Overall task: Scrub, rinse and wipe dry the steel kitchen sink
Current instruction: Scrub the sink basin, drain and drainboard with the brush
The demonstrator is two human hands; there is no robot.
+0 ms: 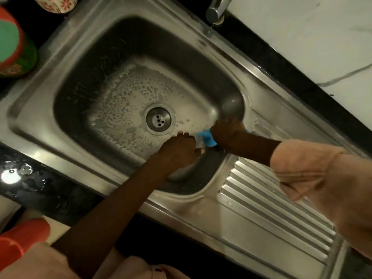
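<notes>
blue scrubber (207, 137) gripped right (227, 133); left (179, 148) flat

Blue scrubber (207, 138) mostly hidden under the right hand (227, 133) — shape and type can't be told. Right hand's fingers out of sight, grip unclear. Left hand (179, 150), just beside the drain (158, 119), is motion-blurred; its palm side is hidden. Tap (216, 9), up and right of the drain, cut off by the top edge. Patterned cup (54, 4) cut by the top edge, red-green container (14, 45) by the left edge — labels unreadable. Drainboard (281, 214), right of the drain, partly covered by the sleeve (322, 178).
</notes>
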